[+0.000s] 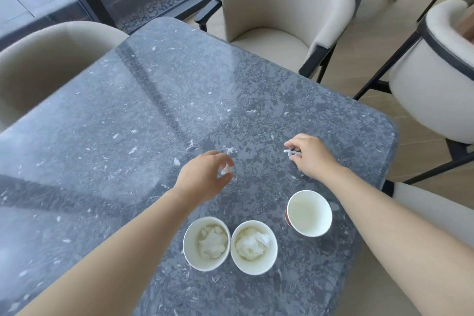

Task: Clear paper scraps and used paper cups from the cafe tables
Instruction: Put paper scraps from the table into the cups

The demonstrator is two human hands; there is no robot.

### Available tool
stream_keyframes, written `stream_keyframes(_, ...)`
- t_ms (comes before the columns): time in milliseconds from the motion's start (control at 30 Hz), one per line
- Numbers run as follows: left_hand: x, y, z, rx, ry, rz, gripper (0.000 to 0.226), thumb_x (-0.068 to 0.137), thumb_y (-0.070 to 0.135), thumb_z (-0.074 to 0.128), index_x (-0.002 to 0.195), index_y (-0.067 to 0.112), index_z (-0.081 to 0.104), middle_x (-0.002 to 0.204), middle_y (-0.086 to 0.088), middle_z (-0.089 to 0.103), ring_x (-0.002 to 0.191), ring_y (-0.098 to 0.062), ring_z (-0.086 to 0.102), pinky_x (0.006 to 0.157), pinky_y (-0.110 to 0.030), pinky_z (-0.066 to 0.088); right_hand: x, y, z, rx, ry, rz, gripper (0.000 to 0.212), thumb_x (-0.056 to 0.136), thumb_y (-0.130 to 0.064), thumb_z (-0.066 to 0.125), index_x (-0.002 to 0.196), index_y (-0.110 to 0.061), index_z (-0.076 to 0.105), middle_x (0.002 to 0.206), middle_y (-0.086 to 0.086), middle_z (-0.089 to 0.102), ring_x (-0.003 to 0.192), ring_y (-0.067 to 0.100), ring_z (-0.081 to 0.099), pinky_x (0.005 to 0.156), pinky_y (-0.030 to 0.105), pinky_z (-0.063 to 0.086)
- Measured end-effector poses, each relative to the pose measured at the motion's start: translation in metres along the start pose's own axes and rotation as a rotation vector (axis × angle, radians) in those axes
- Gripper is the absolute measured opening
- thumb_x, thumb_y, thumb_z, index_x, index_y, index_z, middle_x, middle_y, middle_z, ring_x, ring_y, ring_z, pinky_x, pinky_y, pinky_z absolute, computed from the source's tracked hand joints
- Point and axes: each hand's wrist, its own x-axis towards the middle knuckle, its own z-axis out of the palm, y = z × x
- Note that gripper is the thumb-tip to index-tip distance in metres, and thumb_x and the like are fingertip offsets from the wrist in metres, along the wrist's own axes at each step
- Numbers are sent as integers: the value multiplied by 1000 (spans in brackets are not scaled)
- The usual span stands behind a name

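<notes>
Pinching on both sides at once, low over the grey speckled worktop. On the left hand, fingers curled round a small crumpled paper scrap, lifted just clear of the stone. On the right hand, fingers clamped together on thin white scraps, right down at the surface; one piece or two, too small to tell.

Looking well along, by the lie of things. Two cups already stuffed with crumpled white paper: the left paper cup and the middle paper cup, rims touching or nearly so, close to the near edge. Just beside them to the right, the third paper cup, bare inside, reddish on its outer wall, likely next in line for the pieces in hand.

Left to do, as a guess: dropping both pinches into a cup, gathering the last bits, then carrying all the cups off the worktop.

Counting now. Cups: three. Scraps in the fingers: one on the left, one or two on the right. Loose scraps on the stone: at least two, one just beyond the left hand, another just beside it; hard to separate any more from the white flecks in the stone itself. Cream armchairs round about: four, each only partly in view.
</notes>
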Motion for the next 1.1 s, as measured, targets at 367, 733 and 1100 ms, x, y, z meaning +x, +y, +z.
stream_keyframes(367, -50, 16, -38, -146, 97, -27, 14, 82, 30, 64, 97, 30, 63, 90, 14, 56, 75, -7, 57, 71, -30, 51, -25, -46, -33, 80, 98, -128, 9, 80, -5, 65, 82, -11, 71, 82, 5, 65, 70, 17, 58, 71, 27, 49)
stream_keyframes(733, -140, 27, -34, -25, 7, -27, 29, 81, 31, 64, 108, 39, 57, 111, 16, 55, 95, -8, 57, 75, -32, 51, -153, -130, -8, 295, -52, -262, 17, 77, 0, 62, 81, -16, 69, 83, -5, 64, 75, 10, 58, 70, 21, 49)
stream_keyframes(1100, -168, 48, -5, 25, 2, 20, 30, 86, 35, 57, 115, 37, 52, 125, 13, 47, 117, -11, 44, 80, -31, 49, -193, -83, -4, 67, 140, -180, 21, 81, -2, 58, 95, -17, 65, 101, -5, 62, 93, 12, 53, 80, 21, 41)
